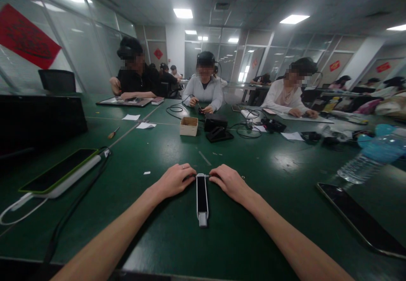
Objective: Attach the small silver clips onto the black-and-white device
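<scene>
A slim device with a long black face and white rim (202, 194) lies on the green table (165, 238) in front of me, pointing lengthwise away. A silvery, plug-like block (203, 219) forms its near end. At its far end, my left hand (177, 180) rests on the left, fingers bent together, a ring on one finger. My right hand (229, 181) mirrors it on the right, thumb and fingers pinched. A short, thin dark piece shows between the right fingertips and the device. What either set of fingertips grips is too small to tell.
Left are a green-edged phone (60, 171) on a white bar with cables, a brush (113, 133) and a black screen (41, 118). Ahead stand a small box (189, 127) and a black stand (218, 133). Right are a phone (358, 217) and water bottle (364, 162). Several people sit opposite.
</scene>
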A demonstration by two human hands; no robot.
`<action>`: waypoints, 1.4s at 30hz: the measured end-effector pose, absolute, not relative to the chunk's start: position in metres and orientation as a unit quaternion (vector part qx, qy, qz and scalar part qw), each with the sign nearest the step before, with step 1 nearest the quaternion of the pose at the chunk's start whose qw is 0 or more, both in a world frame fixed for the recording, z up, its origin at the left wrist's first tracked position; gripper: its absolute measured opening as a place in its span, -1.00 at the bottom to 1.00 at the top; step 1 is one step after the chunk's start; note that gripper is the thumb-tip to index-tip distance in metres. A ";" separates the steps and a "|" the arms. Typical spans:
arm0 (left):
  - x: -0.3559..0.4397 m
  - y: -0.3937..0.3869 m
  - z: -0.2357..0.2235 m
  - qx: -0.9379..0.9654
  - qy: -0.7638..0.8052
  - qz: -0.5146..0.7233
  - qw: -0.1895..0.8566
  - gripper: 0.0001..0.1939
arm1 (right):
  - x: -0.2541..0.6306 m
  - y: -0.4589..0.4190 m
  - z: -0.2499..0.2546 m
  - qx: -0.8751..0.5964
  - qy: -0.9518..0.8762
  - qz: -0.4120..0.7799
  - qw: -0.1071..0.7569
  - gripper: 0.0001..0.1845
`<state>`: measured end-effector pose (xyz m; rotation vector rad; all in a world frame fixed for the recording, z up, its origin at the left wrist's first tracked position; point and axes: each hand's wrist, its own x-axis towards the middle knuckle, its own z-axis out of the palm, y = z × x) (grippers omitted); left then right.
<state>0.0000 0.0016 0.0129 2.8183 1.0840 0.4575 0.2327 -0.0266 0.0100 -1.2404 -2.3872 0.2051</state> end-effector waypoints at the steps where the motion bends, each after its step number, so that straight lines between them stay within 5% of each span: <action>1: 0.000 0.001 0.013 0.922 0.355 0.147 0.045 -0.81 | 0.233 -0.027 0.010 -0.449 -0.863 0.073 0.220 -0.84; 22: 0.001 0.000 0.017 0.924 0.350 0.146 0.043 -0.82 | 0.230 -0.023 0.002 -0.441 -0.874 0.012 0.203 -0.73; 42: 0.001 0.005 0.012 0.930 0.340 0.136 0.036 -0.77 | 0.231 -0.024 0.006 -0.472 -0.802 0.165 0.326 -0.93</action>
